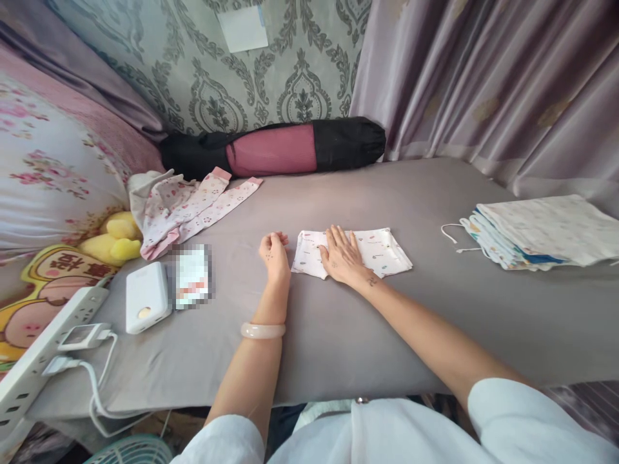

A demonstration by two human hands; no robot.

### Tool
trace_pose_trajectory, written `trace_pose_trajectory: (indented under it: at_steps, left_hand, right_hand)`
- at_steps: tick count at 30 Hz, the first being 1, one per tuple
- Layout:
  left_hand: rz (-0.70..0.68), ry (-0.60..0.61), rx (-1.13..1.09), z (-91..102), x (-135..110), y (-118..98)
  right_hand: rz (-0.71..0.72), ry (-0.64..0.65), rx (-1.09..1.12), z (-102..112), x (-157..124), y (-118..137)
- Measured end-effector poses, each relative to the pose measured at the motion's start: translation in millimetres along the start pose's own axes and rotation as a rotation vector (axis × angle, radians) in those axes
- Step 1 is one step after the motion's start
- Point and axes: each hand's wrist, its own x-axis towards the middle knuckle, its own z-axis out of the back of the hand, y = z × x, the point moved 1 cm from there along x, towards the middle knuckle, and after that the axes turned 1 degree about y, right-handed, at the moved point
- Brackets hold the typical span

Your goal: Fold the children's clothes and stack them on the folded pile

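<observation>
A small white garment (382, 248) with a scattered print is laid flat on the grey-covered surface, its outline like a pair of shorts. Across its middle my right hand (342, 253) rests palm down, fingers stretched out and pressing on the fabric. Just left of the garment's left edge is my left hand (275, 254), its fingers curled in with nothing visible in them. A pale bangle (262, 330) circles my left forearm.
Folded printed cloths (546, 229) are stacked at the right. Printed pink-trimmed clothes (193, 206) lie crumpled at the back left. A white power bank (146, 296), a power strip (53, 341) with cables and a yellow plush toy (116, 238) occupy the left. A black-and-pink rolled bag (273, 149) lies along the wall.
</observation>
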Motion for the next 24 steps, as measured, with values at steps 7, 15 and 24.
trace_pose_trajectory:
  at_steps: [7, 15, 24]
  left_hand:
    - [-0.005, 0.004, -0.008, -0.9, 0.4, 0.4]
    - [-0.011, 0.015, -0.003, -0.6, 1.9, 2.5]
    - [-0.013, 0.015, 0.0, -0.5, 0.3, 0.8]
  right_hand:
    - [-0.009, 0.009, -0.021, -5.5, 0.2, 1.5]
    - [0.053, -0.034, 0.013, -9.5, 11.3, 25.2]
    - [0.035, -0.046, 0.051, -25.5, 11.7, 29.4]
